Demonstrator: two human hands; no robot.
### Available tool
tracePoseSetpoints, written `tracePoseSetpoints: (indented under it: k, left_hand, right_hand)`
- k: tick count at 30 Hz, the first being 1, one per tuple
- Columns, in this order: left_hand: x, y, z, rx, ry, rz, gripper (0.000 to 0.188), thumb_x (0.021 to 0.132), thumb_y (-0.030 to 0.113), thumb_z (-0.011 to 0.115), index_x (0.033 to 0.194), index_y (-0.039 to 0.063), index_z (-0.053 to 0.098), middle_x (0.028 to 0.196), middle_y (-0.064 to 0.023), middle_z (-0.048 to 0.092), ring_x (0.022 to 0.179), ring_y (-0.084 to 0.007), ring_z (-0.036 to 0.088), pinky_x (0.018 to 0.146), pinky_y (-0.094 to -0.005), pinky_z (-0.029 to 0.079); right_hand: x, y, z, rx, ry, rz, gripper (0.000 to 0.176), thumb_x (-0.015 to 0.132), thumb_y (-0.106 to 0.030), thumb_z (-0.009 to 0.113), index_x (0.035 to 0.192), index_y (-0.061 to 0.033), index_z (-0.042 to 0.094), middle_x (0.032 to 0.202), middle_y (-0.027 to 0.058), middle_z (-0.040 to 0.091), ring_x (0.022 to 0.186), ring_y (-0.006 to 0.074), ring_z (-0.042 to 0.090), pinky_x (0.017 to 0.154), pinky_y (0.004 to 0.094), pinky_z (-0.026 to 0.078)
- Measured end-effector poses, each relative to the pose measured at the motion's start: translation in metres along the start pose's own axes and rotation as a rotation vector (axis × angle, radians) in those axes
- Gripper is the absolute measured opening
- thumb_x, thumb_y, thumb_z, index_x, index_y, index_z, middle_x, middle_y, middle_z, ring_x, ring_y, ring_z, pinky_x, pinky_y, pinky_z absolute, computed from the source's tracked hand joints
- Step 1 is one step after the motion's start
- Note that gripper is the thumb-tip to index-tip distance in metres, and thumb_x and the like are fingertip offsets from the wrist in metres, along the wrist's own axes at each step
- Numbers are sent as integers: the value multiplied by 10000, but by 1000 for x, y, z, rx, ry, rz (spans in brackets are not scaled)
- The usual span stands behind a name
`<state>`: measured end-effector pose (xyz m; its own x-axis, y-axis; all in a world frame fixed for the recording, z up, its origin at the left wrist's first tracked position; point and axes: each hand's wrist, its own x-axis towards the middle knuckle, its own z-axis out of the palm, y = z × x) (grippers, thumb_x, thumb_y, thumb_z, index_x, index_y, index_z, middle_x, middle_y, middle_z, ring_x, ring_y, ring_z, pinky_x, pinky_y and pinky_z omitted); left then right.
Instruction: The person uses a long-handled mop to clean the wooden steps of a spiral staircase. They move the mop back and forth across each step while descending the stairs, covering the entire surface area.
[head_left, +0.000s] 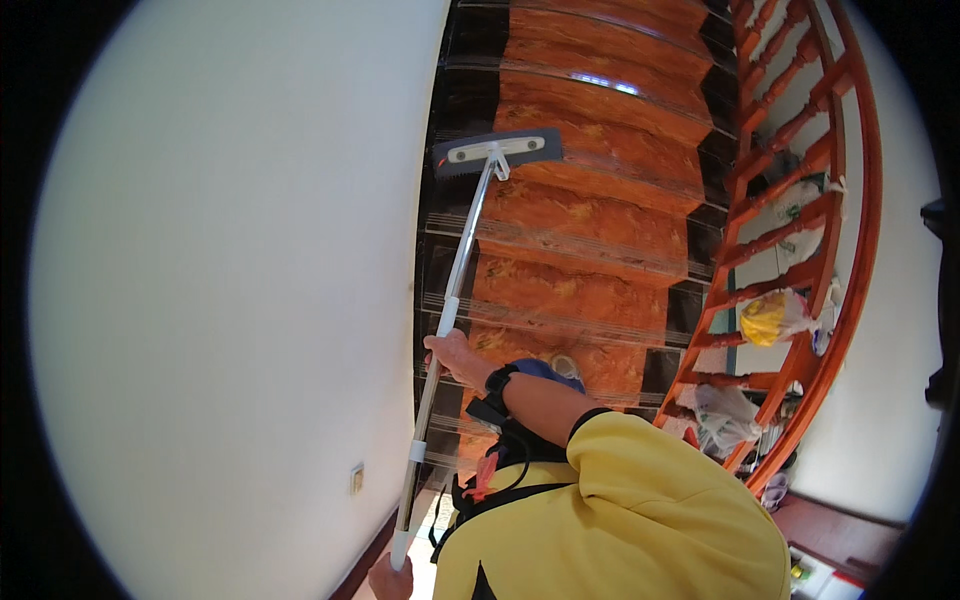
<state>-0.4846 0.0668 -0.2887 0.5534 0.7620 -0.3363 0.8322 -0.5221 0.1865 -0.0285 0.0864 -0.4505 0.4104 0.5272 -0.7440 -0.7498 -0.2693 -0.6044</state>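
Note:
A flat mop (496, 148) with a grey pad and a pale plate lies across a stair tread beside the wall. Its metal pole runs down the picture to both hands. My right hand (452, 354), with a black watch on the wrist, is closed around the middle of the pole, just below a white collar. Lower left, my left hand (391, 577) grips the white end of the handle, partly cut off by the picture's edge. The stairs (577, 232) have orange marbled tiles with dark borders. One shoe (565, 367) shows on a step.
A white wall (247, 262) with a switch plate (357, 478) stands close on the left. On the right runs a reddish wooden banister (870, 225) with turned balusters. Plastic bags (724, 420) hang or rest by it, one holding something yellow (765, 319). Shoes (775, 487) lie beyond it.

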Motion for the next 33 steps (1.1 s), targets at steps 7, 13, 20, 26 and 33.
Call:
tracePoseSetpoints:
  k: [7,13,20,26,33]
  left_hand:
    - [23,-22,-21,16,-18,-92,202,771,189,733,748,5,653,676,-232,637,656,-438,633,609,-509,491]
    - [42,-20,-31,164,94,-61,110,726,110,724,758,26,660,678,-208,651,674,-425,651,639,-507,516]
    - [63,0,-36,214,54,-58,95,743,84,716,781,25,652,704,-209,658,674,-421,648,637,-507,504]
    - [48,21,-22,109,-66,-90,163,808,155,695,786,-2,661,697,-240,639,686,-443,645,619,-500,494]
    - [2,43,19,-24,-187,37,223,826,196,693,800,-24,660,716,-269,636,704,-466,638,634,-499,499]
  right_hand:
    - [14,1,25,103,-47,41,356,982,-197,595,1174,75,470,880,180,598,778,297,629,669,502,551]
    - [22,2,35,300,-62,102,374,962,-179,609,1197,62,446,881,161,580,777,272,630,639,465,529]
    - [66,8,28,407,87,107,255,898,-156,621,999,32,481,741,92,544,562,220,585,484,380,512]
    - [49,41,24,729,-74,-10,195,896,-132,627,873,-32,462,727,82,526,563,213,556,470,383,490]
    - [5,63,-21,538,-120,30,208,917,-136,620,801,-44,474,693,79,506,599,211,535,548,420,496]
